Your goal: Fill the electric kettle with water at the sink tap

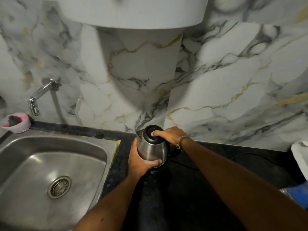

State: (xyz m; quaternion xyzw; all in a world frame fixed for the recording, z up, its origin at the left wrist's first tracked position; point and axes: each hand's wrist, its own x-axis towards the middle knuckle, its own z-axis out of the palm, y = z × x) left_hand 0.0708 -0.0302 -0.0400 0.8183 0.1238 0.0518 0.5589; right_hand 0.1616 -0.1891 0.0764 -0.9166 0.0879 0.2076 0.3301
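Task at an early stage: the steel kettle [152,147] sits on the dark counter [216,164] right of the dry sink [50,164], lid closed, left hand [141,161] wrapped around its body, right hand [170,135] clasping the top, tap [37,97] not running, filling outstanding.

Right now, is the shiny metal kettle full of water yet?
Not yet. The shiny steel electric kettle with the black lid is on the dark countertop, right of the steel sink basin. In hand: the left hand grips its body and the right hand rests on the lid, which looks shut. Left: open it, carry it under the chrome wall tap, which shows no running water, and fill it.
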